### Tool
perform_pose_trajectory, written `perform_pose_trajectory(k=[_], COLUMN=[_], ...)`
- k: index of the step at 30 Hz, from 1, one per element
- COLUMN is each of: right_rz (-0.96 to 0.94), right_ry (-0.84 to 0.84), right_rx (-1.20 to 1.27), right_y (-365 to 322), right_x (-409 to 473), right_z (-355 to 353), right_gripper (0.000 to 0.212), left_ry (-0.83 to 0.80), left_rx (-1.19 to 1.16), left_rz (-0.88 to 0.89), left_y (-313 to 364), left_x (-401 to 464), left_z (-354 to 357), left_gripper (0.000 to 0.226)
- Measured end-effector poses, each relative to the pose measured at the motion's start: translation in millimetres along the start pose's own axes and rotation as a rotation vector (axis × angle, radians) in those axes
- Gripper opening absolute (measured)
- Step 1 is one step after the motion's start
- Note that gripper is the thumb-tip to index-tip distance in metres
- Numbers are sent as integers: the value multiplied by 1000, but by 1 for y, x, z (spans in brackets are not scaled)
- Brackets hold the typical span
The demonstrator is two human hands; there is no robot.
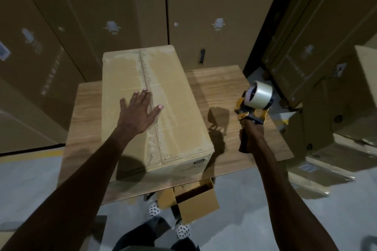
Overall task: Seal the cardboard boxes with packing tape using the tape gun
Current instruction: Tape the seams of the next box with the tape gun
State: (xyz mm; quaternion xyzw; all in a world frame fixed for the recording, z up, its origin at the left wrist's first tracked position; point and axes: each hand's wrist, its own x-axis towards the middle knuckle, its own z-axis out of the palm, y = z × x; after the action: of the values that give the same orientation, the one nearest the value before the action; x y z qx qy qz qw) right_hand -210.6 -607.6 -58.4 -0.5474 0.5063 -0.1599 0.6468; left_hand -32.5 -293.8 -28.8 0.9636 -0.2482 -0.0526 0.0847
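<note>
Cardboard box seam runs near-to-far, left of tape gun clenched in right hand; left hand flat, spread.

Cardboard box: tan, with a paler torn strip along its centre seam and a small dark oval mark on the near face. Worktop: light brown wood grain. Tape gun: yellow and black frame carrying a clear, glossy tape roll. Floor: pale grey, crossed by a yellow line at left. Socks: white with black dots. Small open box under the near edge: brown. Stacked cartons at the far side: darker brown with pale printed marks.
</note>
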Motion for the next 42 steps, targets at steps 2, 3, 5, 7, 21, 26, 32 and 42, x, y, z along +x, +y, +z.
perform_pose_trajectory(k=[2, 3, 5, 7, 21, 26, 32, 42], right_rz=[-7, -8, -7, 7, 91, 65, 45, -50], right_ry=[-75, -101, -150, -210, -447, -411, -424, -368], right_rx=[5, 0, -14, -4, 99, 110, 76, -48], right_y=[-25, -36, -56, -73, -112, -112, -110, -115], right_x=[-17, -26, -41, -55, -142, -152, -159, -161], right_z=[4, 6, 15, 27, 132, 147, 154, 136], right_gripper=[28, 29, 30, 30, 22, 14, 9, 7], left_ry=[40, 69, 145, 229, -316, -223, -91, -332], left_rx=[-26, -43, -85, -133, -1515, -1566, -1613, -1555], left_rz=[-5, -11, -40, -49, 150, 28, -127, 41], left_y=[0, 2, 9, 18, 43, 23, 17, 11], left_x=[4, 7, 14, 22, 84, 79, 80, 77], left_z=[-2, -3, -4, -5, -64, -53, -52, -63], left_gripper=[82, 81, 78, 76, 57, 24, 21, 35])
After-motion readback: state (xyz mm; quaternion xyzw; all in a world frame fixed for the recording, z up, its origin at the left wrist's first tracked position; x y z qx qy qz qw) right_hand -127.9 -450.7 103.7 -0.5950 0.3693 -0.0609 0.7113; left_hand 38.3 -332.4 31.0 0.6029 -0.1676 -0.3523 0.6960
